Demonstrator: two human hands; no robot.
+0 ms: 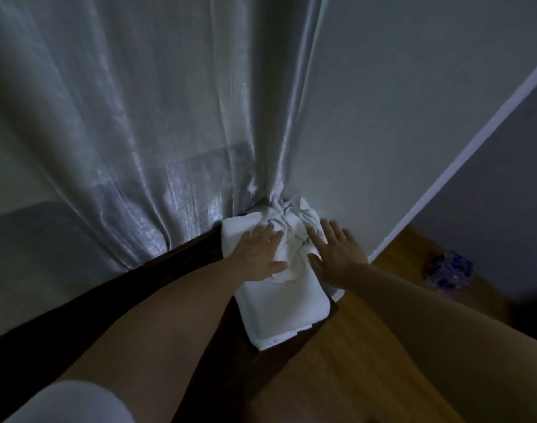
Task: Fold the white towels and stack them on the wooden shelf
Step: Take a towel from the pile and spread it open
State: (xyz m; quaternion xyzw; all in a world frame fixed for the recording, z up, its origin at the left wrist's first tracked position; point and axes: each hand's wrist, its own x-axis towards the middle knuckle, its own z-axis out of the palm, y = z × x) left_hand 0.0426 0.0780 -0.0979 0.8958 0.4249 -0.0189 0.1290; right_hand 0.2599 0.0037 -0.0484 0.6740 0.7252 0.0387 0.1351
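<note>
Crumpled white towel (287, 227) sits on the folded towel (281, 309) at the dark wooden shelf's (200, 288) far-right end, by the curtain (123, 132). My left hand (259, 254) and right hand (334, 248) are spread flat on it, pinching nothing. Soft, light, floppy — I'd take the corners.

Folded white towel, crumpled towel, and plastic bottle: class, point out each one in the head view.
folded white towel (284, 312), head view, on its flat top near the front edge
crumpled towel (287, 222), head view, on its bunched middle
plastic bottle (448, 271), head view, on its blue-patterned body
</note>
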